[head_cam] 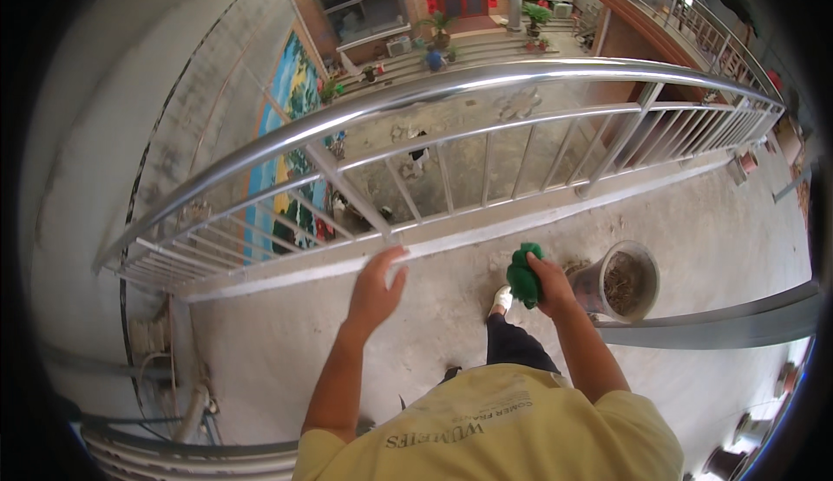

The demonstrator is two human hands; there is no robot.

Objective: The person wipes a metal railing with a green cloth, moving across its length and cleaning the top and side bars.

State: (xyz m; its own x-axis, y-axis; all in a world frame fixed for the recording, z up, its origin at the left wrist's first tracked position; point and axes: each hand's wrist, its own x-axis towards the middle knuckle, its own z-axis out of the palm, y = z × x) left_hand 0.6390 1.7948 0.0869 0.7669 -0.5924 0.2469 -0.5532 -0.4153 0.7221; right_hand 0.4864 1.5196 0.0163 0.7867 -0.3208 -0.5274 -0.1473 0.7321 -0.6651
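Note:
A bunched green cloth (526,276) is gripped in my right hand (552,286), held over the concrete floor near my white shoe (502,299). My left hand (377,286) hovers with its fingers apart and nothing in it, its fingertips appearing near the base of a railing post. In front of me a stainless steel railing (416,100) curves across the view, with a thick round top rail, a thinner middle rail and upright bars below. Neither hand appears to hold the top rail.
Right of my right hand stands a large plant pot (641,315) with dry stems in it. A grey beam (709,328) crosses behind the pot. Small pots (748,161) line the floor's right end. Beyond the railing, a courtyard (468,149) lies below, where a person in blue (434,59) is visible.

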